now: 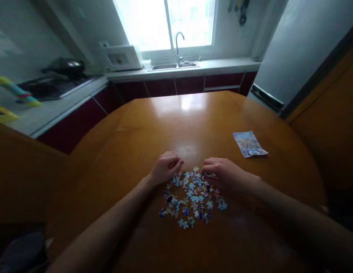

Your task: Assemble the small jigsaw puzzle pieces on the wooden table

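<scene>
Many small jigsaw puzzle pieces (195, 197) lie in a loose heap on the wooden table (176, 129), mostly light blue and white with some dark blue. My left hand (166, 167) rests at the heap's upper left edge, its fingers curled in and no piece visible in them. On the upper right side, my right hand (218, 171) is bent down over the pieces with its fingers pressed together. Its fingertips touch the edge of the heap, and whatever is between them is hidden.
A printed picture sheet (248, 144) lies on the table to the right. Beyond the far table edge stand a counter with a sink (173, 66), a faucet (178, 47) and a white microwave (122, 57). A pan (65, 66) sits on the stove at left; a fridge (301, 49) is at right.
</scene>
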A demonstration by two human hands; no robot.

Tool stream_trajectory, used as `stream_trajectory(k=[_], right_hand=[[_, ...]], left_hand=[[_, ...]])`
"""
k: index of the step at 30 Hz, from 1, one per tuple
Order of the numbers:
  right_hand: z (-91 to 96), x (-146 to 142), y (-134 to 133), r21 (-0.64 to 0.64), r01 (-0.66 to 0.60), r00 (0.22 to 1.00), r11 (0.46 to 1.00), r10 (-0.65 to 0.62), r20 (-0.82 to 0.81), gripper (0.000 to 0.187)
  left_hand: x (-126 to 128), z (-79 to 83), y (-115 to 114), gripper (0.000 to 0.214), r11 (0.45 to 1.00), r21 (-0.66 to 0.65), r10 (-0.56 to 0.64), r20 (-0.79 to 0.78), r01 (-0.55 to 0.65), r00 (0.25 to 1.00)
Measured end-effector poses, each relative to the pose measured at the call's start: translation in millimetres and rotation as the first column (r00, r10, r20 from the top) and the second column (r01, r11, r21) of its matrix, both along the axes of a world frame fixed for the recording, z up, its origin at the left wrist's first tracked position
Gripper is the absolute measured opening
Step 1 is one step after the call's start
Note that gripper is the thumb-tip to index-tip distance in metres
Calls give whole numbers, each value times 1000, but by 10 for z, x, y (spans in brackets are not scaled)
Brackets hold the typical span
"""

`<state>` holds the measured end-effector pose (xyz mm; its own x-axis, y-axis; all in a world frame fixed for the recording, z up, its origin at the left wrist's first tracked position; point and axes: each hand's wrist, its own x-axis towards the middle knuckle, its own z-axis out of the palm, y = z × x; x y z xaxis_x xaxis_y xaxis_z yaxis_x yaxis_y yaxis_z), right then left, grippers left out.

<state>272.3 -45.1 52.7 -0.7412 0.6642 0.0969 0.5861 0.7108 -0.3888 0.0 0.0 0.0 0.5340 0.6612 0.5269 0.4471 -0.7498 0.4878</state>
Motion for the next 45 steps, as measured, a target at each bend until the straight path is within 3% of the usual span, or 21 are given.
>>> stream_trajectory(k=[3, 6, 11, 16, 22, 27, 30, 32, 36, 40, 43, 45], right_hand=[[17, -79, -259, -75, -210, 977, 975, 213, 31, 10], [10, -153, -445, -106, -314, 939, 943, 326, 113, 12], [-17, -237, -543, -98, -291, 920, 952, 306, 243, 25], [-21, -260, -584, -65, -273, 921, 960, 281, 270, 10], [-35, -225, -675, 47, -278, 931, 959, 257, 259, 7], [243, -56, -538, 80, -305, 947, 949, 294, 127, 9], [395, 74, -278, 114, -259, 966, 959, 258, 23, 13], [404, 152, -36, 125, -182, 977, 975, 194, -92, 13], [181, 256, 460, 113, 127, 925, 985, -76, -372, 14], [-187, 263, 722, 62, 327, 864, 943, -272, -423, 14], [-411, 241, 739, 64, 347, 863, 936, -292, -411, 13], [-498, 246, 706, 77, 234, 910, 969, -190, -369, 14]], left_hand=[[22, 9, -3, 25, 1000, 17, 20, 45, -21, 999], [40, 16, -2, 24, 999, 31, 30, 78, -33, 996], [52, 23, 4, 21, 999, 40, 24, 104, -28, 994], [54, 23, 13, 21, 999, 45, 21, 104, -26, 994], [59, 16, 10, 23, 999, 30, 24, 90, -27, 996], [48, 56, 13, 25, 997, -17, 74, 72, -73, 995], [80, 139, 32, 20, 981, -167, 94, -32, -98, 995], [140, 195, 45, 19, 964, -254, 46, -136, -80, 990], [331, 232, 29, 19, 954, -301, -94, -250, 15, 964], [499, 181, -76, 16, 966, -235, -173, -265, 111, 949], [569, 154, -204, 27, 970, -213, -178, -295, 117, 939], [599, 152, -299, 29, 970, -209, -186, -331, 121, 925]])
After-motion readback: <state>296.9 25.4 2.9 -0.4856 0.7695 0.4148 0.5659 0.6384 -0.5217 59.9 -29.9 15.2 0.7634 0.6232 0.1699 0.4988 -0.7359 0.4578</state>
